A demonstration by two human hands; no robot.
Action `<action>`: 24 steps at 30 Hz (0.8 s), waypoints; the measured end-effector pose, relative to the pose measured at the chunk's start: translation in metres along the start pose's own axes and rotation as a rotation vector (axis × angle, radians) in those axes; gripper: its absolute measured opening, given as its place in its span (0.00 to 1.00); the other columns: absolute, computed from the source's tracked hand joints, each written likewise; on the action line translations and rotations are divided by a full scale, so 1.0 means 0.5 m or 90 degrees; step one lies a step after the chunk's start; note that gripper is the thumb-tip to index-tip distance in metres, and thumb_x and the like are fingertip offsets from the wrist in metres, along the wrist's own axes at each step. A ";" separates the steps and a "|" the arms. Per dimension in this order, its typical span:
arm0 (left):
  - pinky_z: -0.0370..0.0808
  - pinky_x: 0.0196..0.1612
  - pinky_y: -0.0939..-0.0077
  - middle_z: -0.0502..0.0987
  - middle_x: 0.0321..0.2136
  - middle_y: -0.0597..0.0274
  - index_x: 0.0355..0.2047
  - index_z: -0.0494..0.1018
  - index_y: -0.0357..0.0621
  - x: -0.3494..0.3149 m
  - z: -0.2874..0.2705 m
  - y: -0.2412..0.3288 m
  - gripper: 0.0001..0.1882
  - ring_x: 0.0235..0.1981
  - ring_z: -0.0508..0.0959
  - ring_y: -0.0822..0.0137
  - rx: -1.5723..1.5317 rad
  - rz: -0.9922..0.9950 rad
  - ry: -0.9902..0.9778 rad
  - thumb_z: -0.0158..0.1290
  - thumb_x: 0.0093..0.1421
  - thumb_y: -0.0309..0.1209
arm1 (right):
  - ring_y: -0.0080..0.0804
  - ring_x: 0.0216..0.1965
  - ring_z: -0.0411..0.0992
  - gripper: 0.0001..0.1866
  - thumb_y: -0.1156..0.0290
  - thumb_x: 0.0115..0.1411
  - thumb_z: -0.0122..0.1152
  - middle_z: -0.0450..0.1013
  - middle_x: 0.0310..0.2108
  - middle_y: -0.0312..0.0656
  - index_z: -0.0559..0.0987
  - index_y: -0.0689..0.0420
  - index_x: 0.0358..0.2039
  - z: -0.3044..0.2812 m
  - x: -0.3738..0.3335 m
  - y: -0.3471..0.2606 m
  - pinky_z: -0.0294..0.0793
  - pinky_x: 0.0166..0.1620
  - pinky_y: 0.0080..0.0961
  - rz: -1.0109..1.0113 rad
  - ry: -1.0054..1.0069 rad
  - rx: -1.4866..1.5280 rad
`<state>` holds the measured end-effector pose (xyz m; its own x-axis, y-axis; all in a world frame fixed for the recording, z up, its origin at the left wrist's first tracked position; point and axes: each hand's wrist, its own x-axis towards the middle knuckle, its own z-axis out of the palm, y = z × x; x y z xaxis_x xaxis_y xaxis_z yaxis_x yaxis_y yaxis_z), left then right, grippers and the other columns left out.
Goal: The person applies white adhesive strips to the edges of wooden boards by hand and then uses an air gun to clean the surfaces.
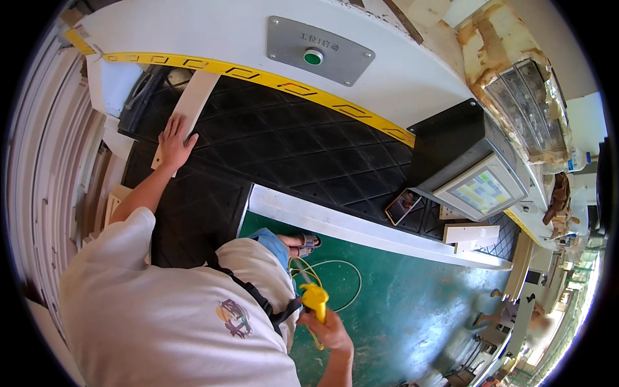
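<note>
My left hand [175,143] lies flat on a long pale board [193,103], fingers stretched out along it. That board rests on the black ribbed bed [277,129] of a machine, and its far end passes under a yellow-edged white cover [193,29]. Low in the view, my right hand [332,332] is closed around a yellow air blow gun [316,300], held in front of my body. A thin yellow hose [313,271] loops near the gun, above the floor. The fingers of the right hand are partly hidden behind the handle.
A grey plate with a green button [313,57] is on the cover. To the right stand a tilted control screen [483,192], a phone [404,205] and short pale boards [474,235]. Long pale boards [48,148] are stacked at left. A person [509,314] is far right.
</note>
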<state>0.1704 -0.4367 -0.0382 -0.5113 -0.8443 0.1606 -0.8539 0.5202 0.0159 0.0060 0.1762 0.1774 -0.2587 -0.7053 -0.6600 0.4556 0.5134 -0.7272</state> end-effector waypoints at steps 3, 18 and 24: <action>0.61 0.66 0.33 0.51 0.77 0.58 0.75 0.55 0.53 -0.006 -0.018 0.042 0.42 0.77 0.51 0.50 0.002 -0.200 -0.026 0.49 0.68 0.60 | 0.12 0.26 0.63 0.19 0.69 0.72 0.60 0.74 0.30 0.28 0.76 0.61 0.60 0.022 0.012 0.002 0.62 0.29 0.16 0.070 0.002 0.062; 0.61 0.67 0.38 0.57 0.74 0.56 0.73 0.60 0.56 0.036 0.043 0.009 0.38 0.74 0.56 0.47 -0.050 -0.056 0.082 0.53 0.67 0.56 | 0.15 0.24 0.67 0.23 0.70 0.72 0.58 0.75 0.30 0.32 0.70 0.60 0.65 0.069 -0.017 0.044 0.62 0.24 0.15 -0.007 0.383 0.223; 0.63 0.64 0.37 0.61 0.72 0.48 0.72 0.59 0.57 0.075 0.070 0.023 0.43 0.70 0.63 0.45 -0.013 -0.138 0.118 0.55 0.63 0.62 | 0.17 0.25 0.68 0.24 0.68 0.71 0.59 0.75 0.29 0.34 0.70 0.60 0.64 0.055 -0.114 0.087 0.64 0.23 0.17 0.012 0.357 0.223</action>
<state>0.1379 -0.4671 -0.0666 -0.2883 -0.8993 0.3290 -0.9386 0.3334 0.0889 0.0640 0.2254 0.1885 -0.6089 -0.2876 -0.7392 0.6904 0.2668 -0.6725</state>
